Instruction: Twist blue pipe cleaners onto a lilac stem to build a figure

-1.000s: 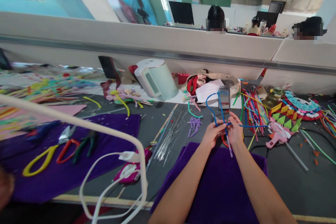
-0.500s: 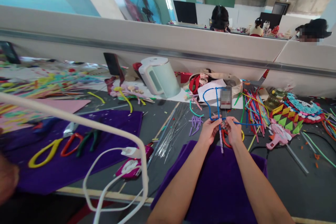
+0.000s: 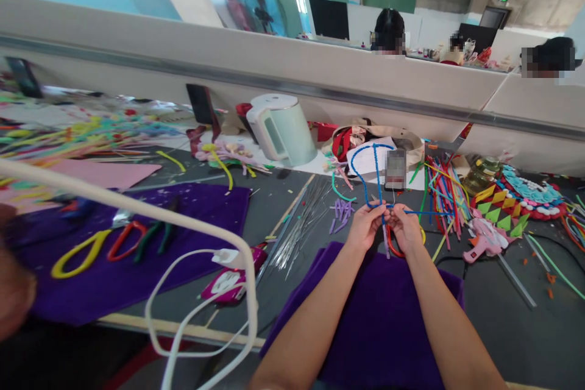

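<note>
Blue pipe cleaner (image 3: 372,170), bent into a loop above the purple cloth (image 3: 384,317), is pinched at its crossing by the left hand (image 3: 365,226) and right hand (image 3: 406,226), both closed on it. It is judged light, pliable, easily kinked; best held near the bend.

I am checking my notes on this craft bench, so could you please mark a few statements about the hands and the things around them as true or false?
1. Both hands pinch a blue pipe cleaner. True; the left hand and right hand meet on it.
2. The kettle lies on its side. False; it stands upright.
3. A purple cloth lies under the forearms. True.
4. The pink glue gun is in the right hand. False; it lies on the table, apart from that hand.
5. The scissors rest on bare table. False; they lie on another purple cloth.
</note>
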`<state>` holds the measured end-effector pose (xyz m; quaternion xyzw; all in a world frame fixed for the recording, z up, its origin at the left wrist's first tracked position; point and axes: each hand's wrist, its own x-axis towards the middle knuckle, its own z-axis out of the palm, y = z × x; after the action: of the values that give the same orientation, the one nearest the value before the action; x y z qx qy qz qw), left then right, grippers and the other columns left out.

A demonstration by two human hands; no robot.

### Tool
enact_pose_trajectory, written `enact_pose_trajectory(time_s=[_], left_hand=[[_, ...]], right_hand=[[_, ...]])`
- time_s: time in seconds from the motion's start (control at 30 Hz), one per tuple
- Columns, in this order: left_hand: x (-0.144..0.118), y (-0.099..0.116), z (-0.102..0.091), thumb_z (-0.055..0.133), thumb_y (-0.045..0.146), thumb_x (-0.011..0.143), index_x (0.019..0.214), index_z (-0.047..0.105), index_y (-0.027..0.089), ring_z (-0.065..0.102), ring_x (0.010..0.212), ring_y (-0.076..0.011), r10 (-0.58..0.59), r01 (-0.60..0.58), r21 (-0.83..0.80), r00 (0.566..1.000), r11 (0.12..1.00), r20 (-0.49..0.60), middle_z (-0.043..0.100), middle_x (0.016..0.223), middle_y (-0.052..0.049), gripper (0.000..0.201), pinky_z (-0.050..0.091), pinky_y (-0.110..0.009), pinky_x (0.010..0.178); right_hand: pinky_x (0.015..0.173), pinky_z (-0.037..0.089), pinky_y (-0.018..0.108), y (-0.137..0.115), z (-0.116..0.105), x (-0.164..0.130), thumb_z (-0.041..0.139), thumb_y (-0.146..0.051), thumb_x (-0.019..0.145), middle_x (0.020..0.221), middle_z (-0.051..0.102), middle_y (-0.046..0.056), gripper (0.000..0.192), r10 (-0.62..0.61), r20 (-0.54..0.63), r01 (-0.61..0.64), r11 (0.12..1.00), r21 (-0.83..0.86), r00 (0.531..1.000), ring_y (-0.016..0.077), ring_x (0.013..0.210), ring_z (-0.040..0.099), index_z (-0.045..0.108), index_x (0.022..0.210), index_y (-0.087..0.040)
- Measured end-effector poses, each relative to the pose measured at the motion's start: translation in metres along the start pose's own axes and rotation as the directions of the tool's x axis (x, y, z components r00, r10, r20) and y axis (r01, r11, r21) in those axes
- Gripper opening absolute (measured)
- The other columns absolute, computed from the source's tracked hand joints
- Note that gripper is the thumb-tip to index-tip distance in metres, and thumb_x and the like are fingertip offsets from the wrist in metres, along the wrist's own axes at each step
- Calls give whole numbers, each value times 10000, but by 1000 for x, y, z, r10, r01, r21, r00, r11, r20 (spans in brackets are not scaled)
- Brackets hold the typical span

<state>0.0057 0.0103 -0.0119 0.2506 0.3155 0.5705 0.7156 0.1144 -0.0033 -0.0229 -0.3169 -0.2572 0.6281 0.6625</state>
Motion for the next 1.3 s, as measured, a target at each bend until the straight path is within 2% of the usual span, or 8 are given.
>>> enact_pose_trajectory(time_s=[0.17,0.3,0.53,0.77,0.9,1.0,1.17,1.3], left_hand=[[-1,2,1,763,140,615,847,638,98,631,556,-87,-32,31,11,998,999,49,671,653,-17,267,546,-176,571],[-3,4,3,780,141,588,829,649,96,630,553,-94,-9,7,31,999,1000,42,667,651,-14,278,550,-198,572],[-8,3,11,811,167,537,812,659,108,636,557,-115,86,-83,80,996,993,-38,685,684,-21,320,543,-239,573],[-10,1,15,827,203,507,760,674,107,632,553,-118,124,-113,121,988,986,-88,688,658,-29,310,525,-230,558],[-9,-2,13,822,207,505,769,686,110,634,563,-126,129,-111,159,986,981,-108,695,671,-34,312,519,-232,550],[-8,-5,13,808,213,527,775,694,105,635,570,-129,129,-109,198,988,974,-90,697,661,-46,293,514,-225,549],[-8,-11,14,798,217,536,790,694,105,637,581,-131,143,-118,214,984,970,-109,699,673,-48,297,514,-222,542],[-8,-12,15,793,229,548,798,684,110,652,616,-146,145,-117,228,983,967,-109,698,687,-45,299,526,-239,564]], right_hand=[[554,489,217,-2,-2,0,757,-281,644,616,622,-25,202,-5,48,6,1000,-25,999,94,531,568,594,700,-176],[540,487,213,-2,-4,1,748,-294,665,606,627,-23,208,7,69,-6,1000,-10,998,93,522,569,590,731,-177],[520,471,178,2,-4,2,746,-340,674,589,598,-46,258,32,-8,-32,999,-6,999,66,506,549,548,713,-179],[548,491,221,-2,-3,3,710,-349,697,680,646,-12,258,-147,-25,141,975,-173,989,91,546,572,633,868,-172],[614,505,251,-3,-6,3,654,-375,731,814,694,33,319,-249,10,235,900,-368,969,125,656,610,669,968,-163],[626,509,280,-2,-10,4,611,-400,749,809,697,41,326,-280,33,261,839,-478,960,154,689,622,691,955,-161],[628,514,287,1,-15,6,625,-383,743,859,681,62,291,-370,37,328,770,-548,928,171,733,627,702,922,-166],[592,521,278,1,-13,6,626,-371,747,810,656,51,312,-375,7,317,773,-550,927,145,655,606,675,964,-153]])
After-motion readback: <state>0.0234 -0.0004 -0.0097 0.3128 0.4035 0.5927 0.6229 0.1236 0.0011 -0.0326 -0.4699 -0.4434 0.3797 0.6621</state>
